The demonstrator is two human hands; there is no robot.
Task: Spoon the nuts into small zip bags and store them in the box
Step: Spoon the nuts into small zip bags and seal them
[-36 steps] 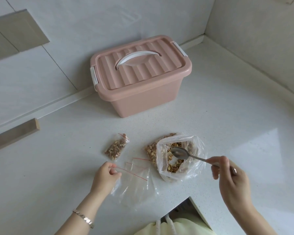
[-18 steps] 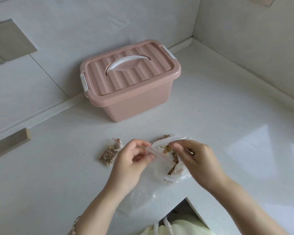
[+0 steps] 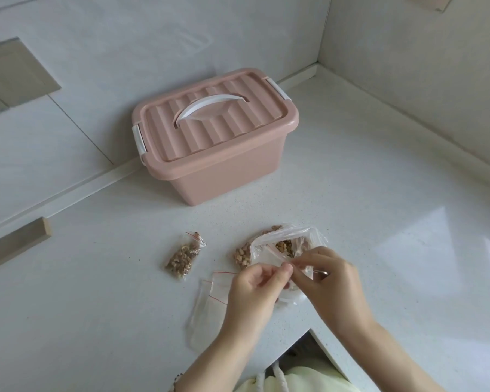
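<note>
The filled zip bag (image 3: 184, 257) lies flat on the counter (image 3: 379, 222), its long axis going from near-left to far-right and its red zip end pointing toward the closed pink box (image 3: 215, 154). One bag is filled; a few empty bags (image 3: 207, 306) overlap, and I cannot count them. One big open bag of nuts (image 3: 283, 246) lies nearby. The left hand (image 3: 255, 290) and the right hand (image 3: 328, 281) both pinch a small zip bag (image 3: 301, 267) in front of the big bag.
</note>
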